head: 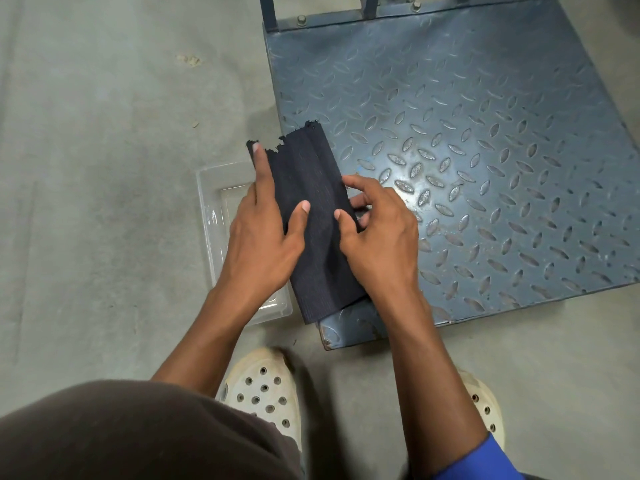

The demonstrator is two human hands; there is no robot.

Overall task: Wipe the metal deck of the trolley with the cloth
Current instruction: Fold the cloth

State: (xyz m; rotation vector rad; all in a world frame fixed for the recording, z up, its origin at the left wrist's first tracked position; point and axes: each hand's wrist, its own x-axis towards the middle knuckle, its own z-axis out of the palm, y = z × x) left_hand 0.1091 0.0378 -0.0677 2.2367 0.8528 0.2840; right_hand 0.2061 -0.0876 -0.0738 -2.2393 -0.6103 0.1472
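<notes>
A dark, folded cloth [313,216] with a frayed far edge is held over the near-left corner of the trolley's blue-grey checker-plate deck [467,150]. My left hand [265,233] holds its left side, the index finger stretched along the edge and the thumb pressed on top. My right hand [377,230] pinches the right edge with thumb and curled fingers. The cloth's lower end hangs past the deck's near corner.
A clear plastic tray [214,216] lies on the concrete floor just left of the deck, partly under my left hand. The trolley's handle posts [268,12] rise at the far edge. My two pale perforated shoes [266,393] stand close to the deck's near corner.
</notes>
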